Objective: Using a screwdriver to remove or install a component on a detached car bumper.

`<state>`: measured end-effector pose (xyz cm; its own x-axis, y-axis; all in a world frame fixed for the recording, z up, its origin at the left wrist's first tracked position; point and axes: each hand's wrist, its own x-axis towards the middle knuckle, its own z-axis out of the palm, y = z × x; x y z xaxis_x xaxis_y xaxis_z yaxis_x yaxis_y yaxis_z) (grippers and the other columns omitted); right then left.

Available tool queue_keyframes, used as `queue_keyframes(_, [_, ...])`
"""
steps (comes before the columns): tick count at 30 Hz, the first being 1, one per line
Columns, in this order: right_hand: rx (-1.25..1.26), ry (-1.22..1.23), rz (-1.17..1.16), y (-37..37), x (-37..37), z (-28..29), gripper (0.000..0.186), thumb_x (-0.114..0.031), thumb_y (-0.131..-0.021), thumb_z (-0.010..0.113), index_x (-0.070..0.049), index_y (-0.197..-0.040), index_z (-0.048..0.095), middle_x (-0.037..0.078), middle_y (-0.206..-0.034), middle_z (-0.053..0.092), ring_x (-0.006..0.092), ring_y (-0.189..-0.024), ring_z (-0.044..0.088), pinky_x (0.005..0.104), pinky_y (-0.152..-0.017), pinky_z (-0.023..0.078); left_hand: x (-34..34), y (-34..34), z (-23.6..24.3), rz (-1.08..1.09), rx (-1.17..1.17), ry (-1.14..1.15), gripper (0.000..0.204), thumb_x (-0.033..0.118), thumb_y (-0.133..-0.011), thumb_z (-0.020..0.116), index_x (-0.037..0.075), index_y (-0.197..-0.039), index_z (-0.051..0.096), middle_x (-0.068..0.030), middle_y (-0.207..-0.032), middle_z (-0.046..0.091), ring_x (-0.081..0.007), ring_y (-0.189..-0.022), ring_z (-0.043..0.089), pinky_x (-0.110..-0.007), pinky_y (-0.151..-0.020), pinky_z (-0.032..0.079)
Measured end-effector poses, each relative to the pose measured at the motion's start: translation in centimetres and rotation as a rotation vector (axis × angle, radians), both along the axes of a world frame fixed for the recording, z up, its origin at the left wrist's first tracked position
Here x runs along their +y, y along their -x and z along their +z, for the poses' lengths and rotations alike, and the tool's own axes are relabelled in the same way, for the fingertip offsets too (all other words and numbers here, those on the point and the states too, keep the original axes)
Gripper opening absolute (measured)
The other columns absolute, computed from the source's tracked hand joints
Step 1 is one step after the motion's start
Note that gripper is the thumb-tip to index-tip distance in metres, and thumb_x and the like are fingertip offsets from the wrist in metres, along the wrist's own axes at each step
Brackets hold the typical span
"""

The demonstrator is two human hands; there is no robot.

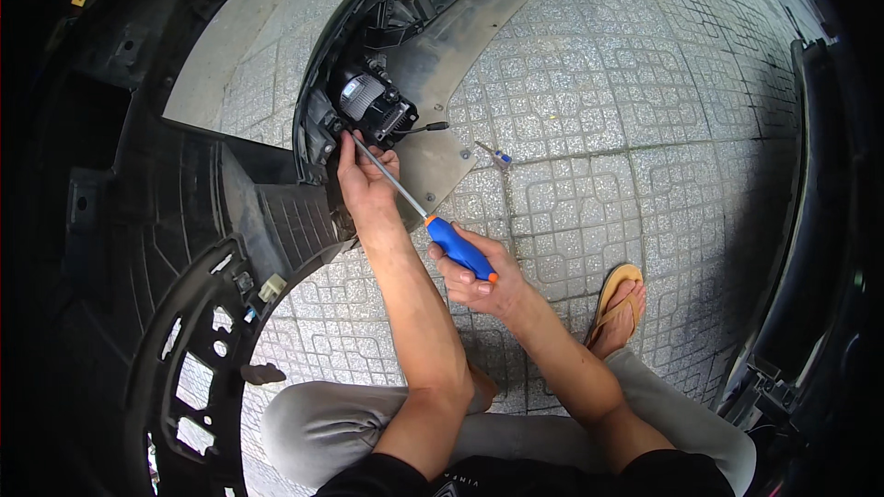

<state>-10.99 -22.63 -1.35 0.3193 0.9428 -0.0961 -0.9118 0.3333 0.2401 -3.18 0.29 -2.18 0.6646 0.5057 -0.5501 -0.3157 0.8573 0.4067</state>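
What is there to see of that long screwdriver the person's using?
The screwdriver has a thick blue handle, orange at both ends, and a long, straight, metallic-looking shaft. The right hand grips the handle. It slants up and leftward, its far end near the left hand and a black unit; the tip is indistinct.

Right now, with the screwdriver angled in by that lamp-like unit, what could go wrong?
1. Slip: the blue-handled screwdriver could jab the left hand, which is right by the shaft's far end.
2. Snag: the short black cable sticks out from the finned lamp-like unit; its plug end looks free and might catch.
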Motion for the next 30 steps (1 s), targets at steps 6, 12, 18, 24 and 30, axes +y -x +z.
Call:
queue_keyframes(6, [-0.027,-0.025,0.004,-0.3,0.0,-0.1,0.054,-0.039,-0.112,0.032,0.008,-0.114,0.059,0.006,-0.061,0.055,0.0105,-0.035,0.044,0.0242,-0.036,0.035,-0.6,0.2,0.3,0.019,-0.05,-0.048,0.02,0.034,-0.1,0.065,0.014,-0.098,0.071,0.0044,-0.081,0.07,-0.0122,-0.069,0.058,-0.032,-0.063,0.038])
queue_keyframes(12, [-0.598,0.558,0.089,-2.9,-1.2,3.9,0.056,-0.045,-0.11,0.037,0.004,-0.107,0.065,0.006,-0.058,0.057,0.0122,-0.038,0.049,0.0258,-0.038,0.036,-0.7,-0.1,0.2,0.058,-0.012,-0.112,0.016,0.031,-0.101,0.061,0.017,-0.104,0.067,0.0031,-0.091,0.07,-0.013,-0.073,0.057,-0.033,-0.063,0.041])
queue_keyframes(18, [-1.617,1.504,0.058,-1.5,-0.1,7.7,0.039,-0.043,-0.097,0.061,-0.004,-0.096,0.067,0.013,-0.067,0.068,0.0355,-0.067,0.07,0.0466,-0.066,0.054,-0.2,0.1,0.0,0.067,0.047,-0.224,0.017,0.032,-0.099,0.064,0.016,-0.105,0.068,0.004,-0.093,0.069,-0.0127,-0.078,0.057,-0.034,-0.066,0.042])
queue_keyframes(24, [-1.881,1.884,-0.409,-1.8,-1.0,8.5,0.036,-0.038,-0.086,0.075,-0.005,-0.094,0.065,0.011,-0.088,0.065,0.0332,-0.079,0.068,0.0469,-0.066,0.054,-0.2,-1.1,-0.6,0.059,0.135,-0.244,0.019,0.034,-0.094,0.071,0.018,-0.103,0.068,0.0064,-0.096,0.067,-0.0126,-0.086,0.056,-0.036,-0.074,0.04])
queue_keyframes(30, [-1.889,1.714,-0.108,-1.5,-1.0,9.2,0.039,-0.033,-0.099,0.054,0.004,-0.096,0.068,0.018,-0.097,0.062,0.0337,-0.095,0.065,0.0479,-0.072,0.056,1.8,-1.2,-0.9,0.08,0.209,-0.204,0.023,0.036,-0.094,0.073,0.017,-0.083,0.064,0.0053,-0.071,0.058,-0.0111,-0.062,0.052,-0.03,-0.055,0.035])
